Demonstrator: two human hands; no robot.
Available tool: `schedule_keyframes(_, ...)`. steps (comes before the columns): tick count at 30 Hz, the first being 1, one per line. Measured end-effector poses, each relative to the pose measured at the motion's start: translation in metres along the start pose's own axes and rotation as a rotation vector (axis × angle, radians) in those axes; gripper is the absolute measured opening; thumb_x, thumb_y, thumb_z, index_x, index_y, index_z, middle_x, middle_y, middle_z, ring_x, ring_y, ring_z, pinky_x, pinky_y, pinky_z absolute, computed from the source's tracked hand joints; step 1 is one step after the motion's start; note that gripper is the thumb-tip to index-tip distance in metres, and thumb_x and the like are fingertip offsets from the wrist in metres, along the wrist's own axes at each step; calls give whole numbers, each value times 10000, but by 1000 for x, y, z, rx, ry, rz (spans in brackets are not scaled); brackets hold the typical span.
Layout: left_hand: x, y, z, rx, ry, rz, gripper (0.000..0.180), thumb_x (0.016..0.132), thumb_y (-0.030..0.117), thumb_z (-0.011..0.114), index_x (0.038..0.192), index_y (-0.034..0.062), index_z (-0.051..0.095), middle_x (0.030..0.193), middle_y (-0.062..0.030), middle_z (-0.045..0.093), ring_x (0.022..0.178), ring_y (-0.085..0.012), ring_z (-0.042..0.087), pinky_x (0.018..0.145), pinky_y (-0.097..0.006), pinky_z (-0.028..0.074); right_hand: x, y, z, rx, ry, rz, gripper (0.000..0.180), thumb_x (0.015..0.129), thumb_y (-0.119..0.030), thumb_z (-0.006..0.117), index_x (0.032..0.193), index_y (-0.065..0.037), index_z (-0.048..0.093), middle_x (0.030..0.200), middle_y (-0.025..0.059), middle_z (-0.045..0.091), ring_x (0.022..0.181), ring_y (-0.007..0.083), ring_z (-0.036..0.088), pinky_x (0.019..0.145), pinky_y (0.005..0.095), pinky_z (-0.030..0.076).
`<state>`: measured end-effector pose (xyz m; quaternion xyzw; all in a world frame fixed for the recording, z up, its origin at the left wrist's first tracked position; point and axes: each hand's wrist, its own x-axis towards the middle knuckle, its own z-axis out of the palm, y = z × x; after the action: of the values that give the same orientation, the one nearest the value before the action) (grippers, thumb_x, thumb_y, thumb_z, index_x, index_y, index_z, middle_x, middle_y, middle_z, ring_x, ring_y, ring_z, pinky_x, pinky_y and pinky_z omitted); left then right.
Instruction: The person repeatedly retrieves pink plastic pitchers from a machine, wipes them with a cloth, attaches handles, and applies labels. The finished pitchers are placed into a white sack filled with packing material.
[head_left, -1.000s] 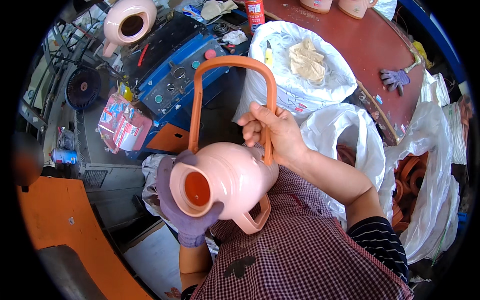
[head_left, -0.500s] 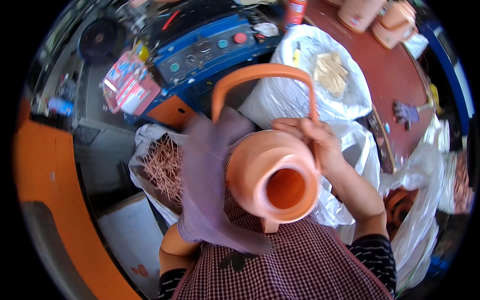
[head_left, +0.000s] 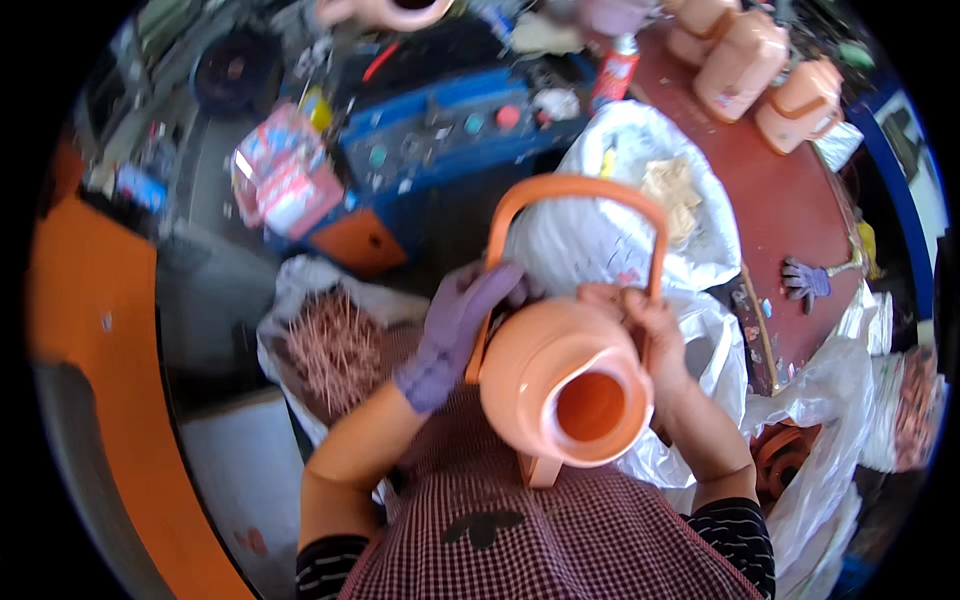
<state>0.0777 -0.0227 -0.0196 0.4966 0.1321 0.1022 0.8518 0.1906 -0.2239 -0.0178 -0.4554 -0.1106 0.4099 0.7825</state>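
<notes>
A peach plastic jug [head_left: 545, 345] is held in front of my apron, its round mouth tilted toward me. An orange-brown bail handle [head_left: 580, 187] arches over the jug's far side. My left hand [head_left: 465, 325], in a purple glove, is closed around the left arm of that handle beside the jug's wall. On the other side, my bare right hand [head_left: 650, 330] grips the handle's right arm, fingers bent against the jug. Part of the right fingers is hidden behind the jug and handle.
A sack of thin pinkish sticks [head_left: 335, 350] stands left, a white sack [head_left: 560, 235] ahead. Several peach jugs [head_left: 742, 65] and a purple glove [head_left: 805, 283] lie on the red-brown table [head_left: 745, 190]. Ahead is a blue control panel [head_left: 440, 135]; orange-brown parts [head_left: 785, 455] fill a bag at right.
My left hand, blurred and lower beside the jug before, now grips the handle's left arm. In the picture, the jug and handle sit a little lower and farther right.
</notes>
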Motion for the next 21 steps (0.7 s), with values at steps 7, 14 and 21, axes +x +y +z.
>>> schedule_keyframes(7,8,15,21,19,205,74,360,996,282,488,716,55,478,848,-154,648,868,-279,639,843,-396,521,38,8,-21,102,120,-168,373,987,-309,509,1055,52,572,1062,204,643,912,254,662,766,346,538)
schedule_keyframes(14,32,79,61,-153,112,524,389,1001,310,446,695,72,434,812,-107,579,852,-263,577,840,-417,484,-1,-54,-64,-674,-429,-241,258,939,-230,654,1099,-44,575,886,6,604,795,74,569,702,235,473)
schedule_keyframes(21,84,84,105,-18,-159,564,504,1015,467,376,818,49,579,958,-87,617,928,-250,555,928,-444,433,1,-27,-68,-1003,98,-764,415,827,-328,737,1103,-39,626,953,182,675,793,323,690,724,391,557)
